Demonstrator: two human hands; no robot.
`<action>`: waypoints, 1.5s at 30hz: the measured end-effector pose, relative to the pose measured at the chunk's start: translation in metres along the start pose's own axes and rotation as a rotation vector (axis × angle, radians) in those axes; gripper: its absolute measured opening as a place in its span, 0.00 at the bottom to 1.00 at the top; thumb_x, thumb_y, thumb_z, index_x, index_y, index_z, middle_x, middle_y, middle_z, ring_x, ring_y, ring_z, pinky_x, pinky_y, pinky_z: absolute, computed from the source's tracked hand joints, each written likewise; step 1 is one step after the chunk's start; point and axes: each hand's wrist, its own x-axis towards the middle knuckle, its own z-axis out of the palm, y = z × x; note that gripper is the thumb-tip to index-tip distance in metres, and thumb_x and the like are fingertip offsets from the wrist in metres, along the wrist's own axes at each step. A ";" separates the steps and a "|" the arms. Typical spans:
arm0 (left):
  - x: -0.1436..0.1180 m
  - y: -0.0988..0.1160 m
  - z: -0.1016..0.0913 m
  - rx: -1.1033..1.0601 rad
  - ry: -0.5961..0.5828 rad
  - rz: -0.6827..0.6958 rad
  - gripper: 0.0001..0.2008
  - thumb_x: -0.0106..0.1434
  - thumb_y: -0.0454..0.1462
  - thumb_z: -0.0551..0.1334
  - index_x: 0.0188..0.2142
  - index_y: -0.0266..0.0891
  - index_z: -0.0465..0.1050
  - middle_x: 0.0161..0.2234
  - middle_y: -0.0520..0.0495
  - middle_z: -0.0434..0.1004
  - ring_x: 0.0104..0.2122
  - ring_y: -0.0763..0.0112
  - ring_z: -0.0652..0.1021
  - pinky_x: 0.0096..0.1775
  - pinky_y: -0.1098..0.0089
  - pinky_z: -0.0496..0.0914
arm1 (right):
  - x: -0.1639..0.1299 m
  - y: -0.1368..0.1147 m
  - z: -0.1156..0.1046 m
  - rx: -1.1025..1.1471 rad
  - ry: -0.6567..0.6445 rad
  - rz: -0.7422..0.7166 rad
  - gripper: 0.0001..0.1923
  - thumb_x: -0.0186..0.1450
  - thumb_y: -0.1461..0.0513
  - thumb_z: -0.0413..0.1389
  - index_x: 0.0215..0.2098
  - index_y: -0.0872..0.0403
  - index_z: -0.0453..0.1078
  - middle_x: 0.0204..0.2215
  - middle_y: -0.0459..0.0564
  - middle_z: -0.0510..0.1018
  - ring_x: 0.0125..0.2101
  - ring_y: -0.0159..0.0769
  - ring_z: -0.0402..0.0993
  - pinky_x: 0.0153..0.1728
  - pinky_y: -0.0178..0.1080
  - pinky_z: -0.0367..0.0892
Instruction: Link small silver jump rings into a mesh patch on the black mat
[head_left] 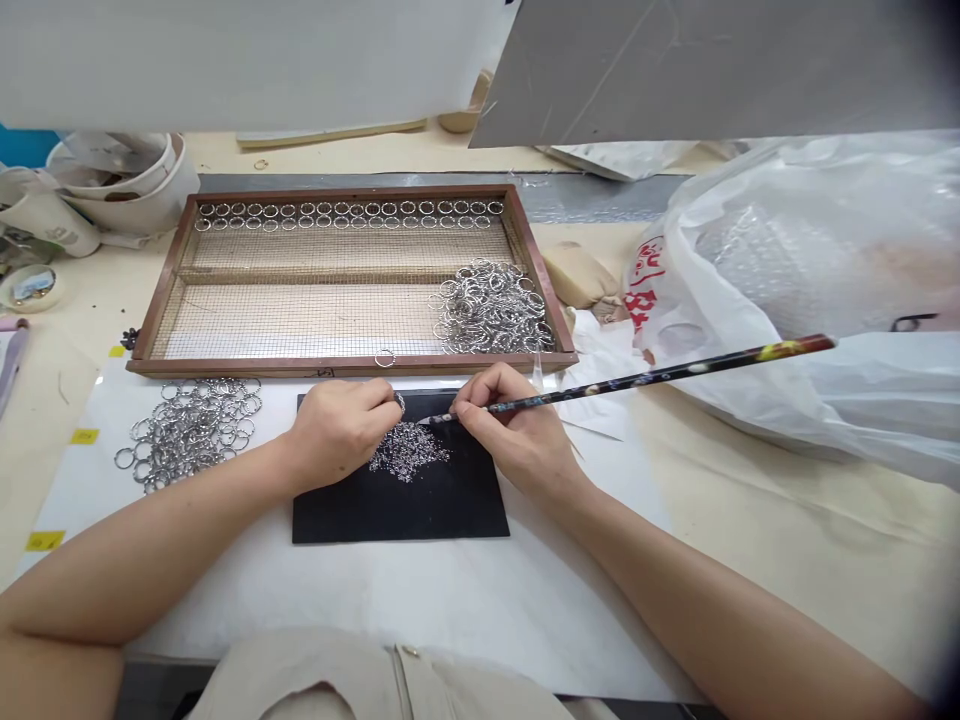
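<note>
Head-worn view, facing forward, angled down

- Wooden-framed tray [292,367] is blocking the far side.
- Ring pile [193,432] is crowding the left.
- Long stick [660,377] is slanting toward the bulging plastic bag [757,240] at right.
- White paper [450,610] is leaving room on the black mat's [397,515] near side.

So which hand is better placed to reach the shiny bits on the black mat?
Probably the right hand: its patterned stick points toward the bits, while the left hand pinches a ring.
</note>
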 end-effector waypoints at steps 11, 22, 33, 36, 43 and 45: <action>0.000 0.000 -0.001 -0.003 -0.002 0.013 0.10 0.61 0.27 0.54 0.25 0.36 0.68 0.26 0.52 0.75 0.21 0.77 0.71 0.22 0.73 0.61 | 0.000 0.005 0.000 0.195 0.035 -0.084 0.10 0.60 0.65 0.54 0.25 0.51 0.57 0.23 0.42 0.67 0.28 0.33 0.66 0.30 0.40 0.60; 0.000 0.001 -0.001 0.006 -0.010 0.023 0.10 0.62 0.27 0.54 0.26 0.36 0.68 0.25 0.52 0.74 0.21 0.77 0.71 0.22 0.73 0.61 | -0.003 -0.002 0.003 0.242 0.039 -0.199 0.08 0.62 0.64 0.55 0.28 0.50 0.59 0.26 0.43 0.70 0.28 0.33 0.69 0.26 0.37 0.62; -0.002 0.001 -0.001 0.029 -0.013 0.045 0.10 0.63 0.28 0.53 0.27 0.36 0.69 0.26 0.51 0.75 0.21 0.76 0.70 0.22 0.72 0.61 | -0.003 -0.002 0.005 0.202 0.049 -0.281 0.09 0.62 0.65 0.54 0.28 0.50 0.58 0.25 0.43 0.68 0.28 0.33 0.69 0.29 0.40 0.65; -0.001 0.001 -0.002 0.025 -0.014 0.046 0.11 0.63 0.28 0.53 0.27 0.36 0.69 0.26 0.51 0.75 0.21 0.76 0.70 0.21 0.72 0.61 | -0.003 -0.003 0.005 0.185 0.039 -0.309 0.09 0.62 0.65 0.54 0.28 0.50 0.58 0.24 0.42 0.68 0.28 0.33 0.70 0.30 0.41 0.65; 0.000 0.001 -0.002 0.038 -0.015 0.050 0.12 0.63 0.28 0.52 0.27 0.37 0.69 0.25 0.51 0.74 0.21 0.77 0.69 0.21 0.73 0.60 | -0.002 -0.003 0.005 0.160 0.032 -0.315 0.09 0.63 0.65 0.54 0.28 0.49 0.58 0.24 0.43 0.69 0.28 0.34 0.70 0.31 0.42 0.67; 0.000 0.001 -0.002 0.045 -0.015 0.051 0.12 0.63 0.27 0.51 0.27 0.37 0.69 0.25 0.51 0.74 0.21 0.77 0.69 0.21 0.72 0.60 | -0.002 -0.003 0.005 0.160 0.030 -0.314 0.09 0.62 0.65 0.54 0.28 0.49 0.58 0.24 0.43 0.69 0.28 0.34 0.70 0.31 0.42 0.67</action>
